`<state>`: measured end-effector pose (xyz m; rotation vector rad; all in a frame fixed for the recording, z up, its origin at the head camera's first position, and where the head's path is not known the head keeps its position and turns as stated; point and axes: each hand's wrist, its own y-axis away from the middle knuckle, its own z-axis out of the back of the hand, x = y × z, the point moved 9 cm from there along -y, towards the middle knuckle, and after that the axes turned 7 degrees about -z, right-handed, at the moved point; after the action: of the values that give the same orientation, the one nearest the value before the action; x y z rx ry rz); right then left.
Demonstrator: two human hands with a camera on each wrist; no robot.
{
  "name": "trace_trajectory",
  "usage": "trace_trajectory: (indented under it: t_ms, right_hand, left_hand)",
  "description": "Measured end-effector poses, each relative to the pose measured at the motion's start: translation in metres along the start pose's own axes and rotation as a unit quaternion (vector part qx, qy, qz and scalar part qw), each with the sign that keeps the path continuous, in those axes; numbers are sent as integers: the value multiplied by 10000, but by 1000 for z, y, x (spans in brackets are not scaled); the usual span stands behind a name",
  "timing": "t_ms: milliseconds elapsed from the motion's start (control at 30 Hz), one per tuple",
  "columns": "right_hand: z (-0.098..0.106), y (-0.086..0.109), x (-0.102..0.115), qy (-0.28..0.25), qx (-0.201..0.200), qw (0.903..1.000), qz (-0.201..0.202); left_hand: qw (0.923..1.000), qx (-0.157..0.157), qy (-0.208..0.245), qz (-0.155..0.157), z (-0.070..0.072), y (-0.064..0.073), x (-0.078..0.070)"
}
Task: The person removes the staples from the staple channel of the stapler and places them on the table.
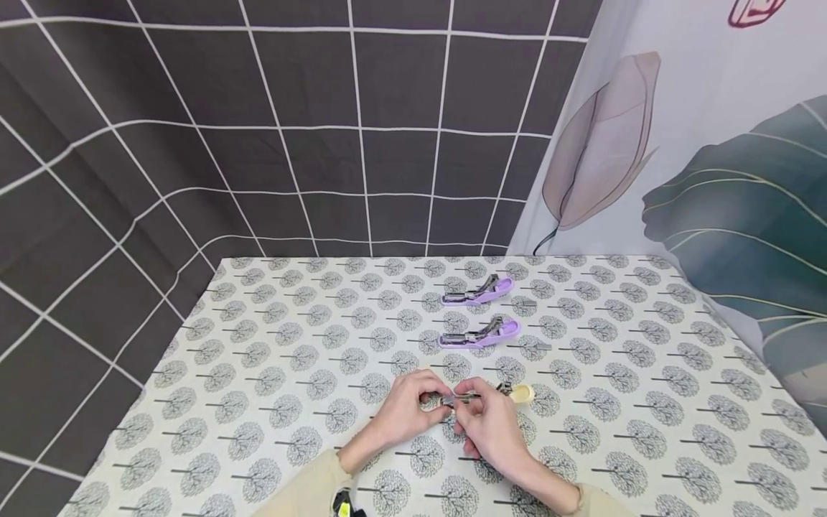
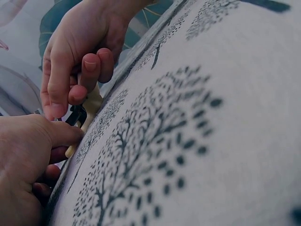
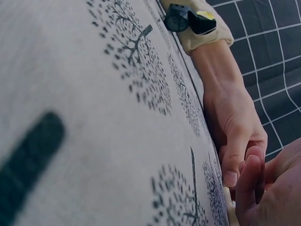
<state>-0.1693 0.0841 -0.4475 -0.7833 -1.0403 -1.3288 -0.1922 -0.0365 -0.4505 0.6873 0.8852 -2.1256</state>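
Observation:
Near the front of the table, both hands meet over a pale yellow stapler [image 1: 522,393] with a metal rail. My left hand [image 1: 405,408] grips the stapler's left end between thumb and fingers. A small grey strip of staples [image 1: 450,401] shows between the fingertips, over the metal part. My right hand [image 1: 494,432] pinches at this strip with thumb and forefinger, its other fingers curled beneath. In the left wrist view, the yellow body [image 2: 94,101] shows behind the fingers, low against the cloth. The right wrist view mostly hides the stapler behind the hands.
Two purple staplers with metal parts raised, a nearer one [image 1: 481,336] and a farther one [image 1: 478,293], lie beyond the hands. Grey staple strips, one near [image 1: 541,347] and one far [image 1: 528,303], lie to their right. A tree-patterned cloth [image 1: 291,445] covers the table; curtains hang behind.

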Motion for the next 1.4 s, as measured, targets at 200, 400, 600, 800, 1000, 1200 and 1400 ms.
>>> trace_trajectory:
  t_ms: [200, 400, 600, 800, 1000, 1200, 1400]
  right_hand:
    - [-1, 0, 1, 106, 15, 9999, 37]
    - [1, 1, 1, -4, -44, 10000, 41]
    - [7, 5, 3, -410, -165, 9990, -65]
    - [17, 12, 10, -665, -89, 9977, -88]
    - [39, 18, 19, -825, -179, 9964, -122]
    - [61, 20, 23, -791, -465, 9957, 152]
    - [83, 24, 18, -793, -673, 9946, 33]
  left_hand:
    - [10000, -29, 51, -31, 1, 0, 0]
    - [10000, -16, 46, 23, 0, 0, 0]
    - [10000, -7, 17, 54, 1, 0, 0]
    - [9999, -4, -9, 120, 1, 1, 0]
    - [9993, 77, -29, 358, 1, 2, 3]
    - [9988, 144, -56, 475, 0, 3, 4]
    - [9989, 150, 38, 441, -1, 2, 3]
